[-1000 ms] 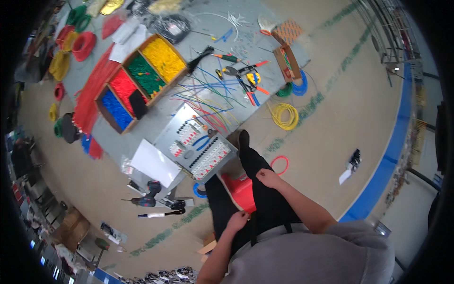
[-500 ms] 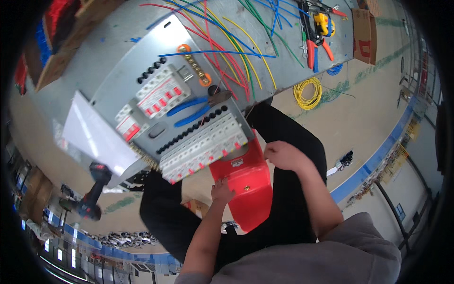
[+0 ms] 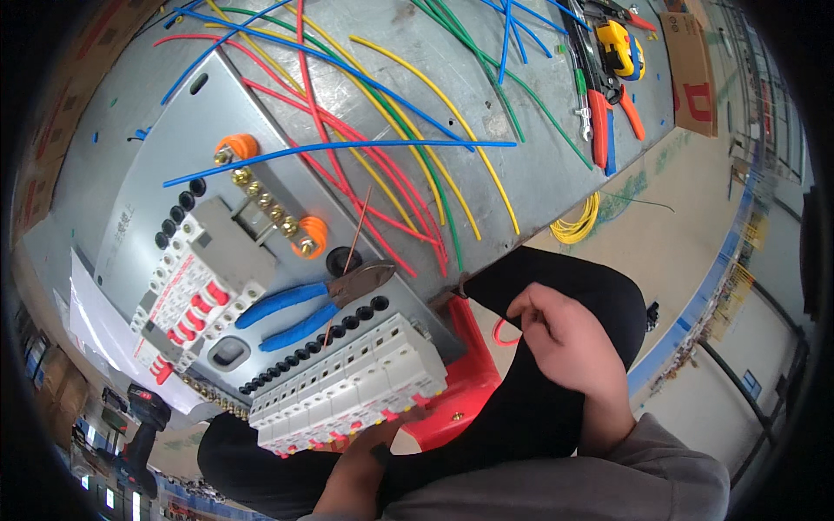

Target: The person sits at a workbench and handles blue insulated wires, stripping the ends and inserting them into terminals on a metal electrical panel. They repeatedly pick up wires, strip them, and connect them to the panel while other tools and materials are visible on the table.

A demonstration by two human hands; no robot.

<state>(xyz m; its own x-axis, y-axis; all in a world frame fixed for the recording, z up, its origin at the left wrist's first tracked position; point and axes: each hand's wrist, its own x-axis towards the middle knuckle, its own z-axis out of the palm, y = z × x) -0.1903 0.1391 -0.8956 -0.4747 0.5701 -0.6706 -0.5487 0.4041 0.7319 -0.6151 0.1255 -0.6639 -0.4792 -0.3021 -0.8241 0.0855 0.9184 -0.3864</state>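
Your right hand (image 3: 569,347) rests on your black-trousered knee, fingers curled loosely inward; a thin red wire loop (image 3: 504,334) shows just beside the fingertips, but you cannot tell whether they pinch it. Your left hand (image 3: 360,460) is mostly hidden under the long white row of circuit breakers with red levers (image 3: 347,386), pressed against its lower edge; its grasp cannot be judged. That row's long axis runs from lower left up to the right, towards your right hand. Above it, well up from your left hand, blue-handled cutting pliers (image 3: 317,300) lie on the grey metal panel (image 3: 174,148), jaws pointing right and slightly up. A red plastic stool (image 3: 469,382) sits between your hands.
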